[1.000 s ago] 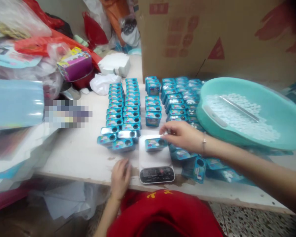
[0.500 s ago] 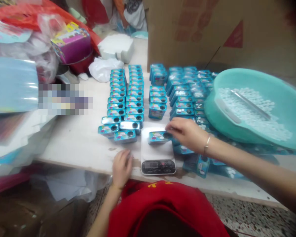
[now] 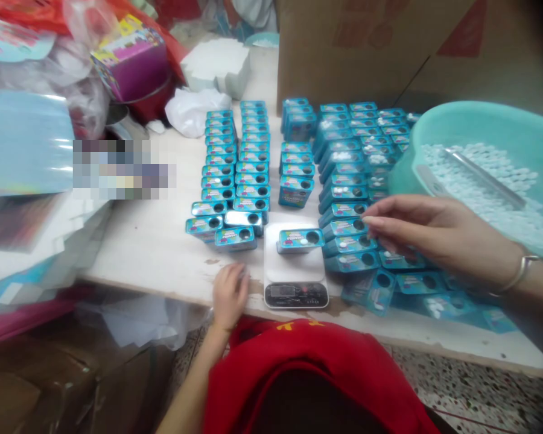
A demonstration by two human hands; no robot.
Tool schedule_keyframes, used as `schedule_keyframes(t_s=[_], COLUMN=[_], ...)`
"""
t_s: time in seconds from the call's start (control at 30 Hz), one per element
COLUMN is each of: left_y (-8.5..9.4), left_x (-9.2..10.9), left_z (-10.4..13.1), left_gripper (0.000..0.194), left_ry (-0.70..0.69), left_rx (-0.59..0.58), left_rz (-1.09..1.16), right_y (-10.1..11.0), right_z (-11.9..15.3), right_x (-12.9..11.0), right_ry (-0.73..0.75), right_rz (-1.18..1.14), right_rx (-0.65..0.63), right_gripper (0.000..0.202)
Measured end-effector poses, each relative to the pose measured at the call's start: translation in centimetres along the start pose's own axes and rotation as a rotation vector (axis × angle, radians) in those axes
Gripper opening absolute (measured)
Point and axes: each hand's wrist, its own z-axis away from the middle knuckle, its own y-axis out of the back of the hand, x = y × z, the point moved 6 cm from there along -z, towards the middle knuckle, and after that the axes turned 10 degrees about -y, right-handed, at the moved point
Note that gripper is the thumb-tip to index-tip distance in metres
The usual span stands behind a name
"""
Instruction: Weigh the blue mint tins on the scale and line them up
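Observation:
A blue tin (image 3: 301,239) with a dark round hole in its top stands on the white scale (image 3: 295,271) at the table's front edge. My left hand (image 3: 230,293) rests by the edge, left of the scale, its fingers curled; whatever they hold is too small to name. Above the right-hand rows of blue tins (image 3: 350,244) is my right hand (image 3: 402,220), thumb and fingers pinched together, the pinched spot too blurred to read. White pellets (image 3: 493,181) and a metal scoop (image 3: 484,175) lie in the green basin (image 3: 470,120) at the right.
More blue tins (image 3: 253,154) stand in rows behind the scale. A large cardboard box (image 3: 344,54) is at the back. White paper (image 3: 217,60), a purple box (image 3: 136,69) and plastic bags (image 3: 194,111) lie at the back left.
My right hand has moved right, away from the tin on the scale to above the neighbouring tins. My left hand stays by the table edge. The view has shifted slightly.

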Motion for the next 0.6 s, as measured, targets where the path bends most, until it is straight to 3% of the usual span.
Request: schedule_keyframes(t_s=[0.17, 0.37, 0.5, 0.6], left_y=[0.0, 0.2, 2.1, 3.6], left_x=[-0.1, 0.1, 3.0, 6.3], left_z=[0.1, 0.3, -1.8, -5.1], left_gripper=[0.018, 0.019, 0.027, 0.035], left_ry=[-0.004, -0.019, -0.104, -0.214], left_rx=[-0.001, 0.024, 0.119, 0.147], left_rz=[-0.010, -0.004, 0.053, 0.100], right_y=[-1.4, -2.9, -3.8, -4.8], right_z=[0.0, -0.9, -1.1, -0.9], right_x=[0.1, 0.3, 0.4, 0.7], right_ry=[0.007, 0.206, 0.275, 0.224], right_rz=[-0.009, 0.185, 0.297, 0.164], right_rx=[-0.035, 0.046, 0.064, 0.019], right_gripper=[0.031, 0.030, 0.027, 0.028])
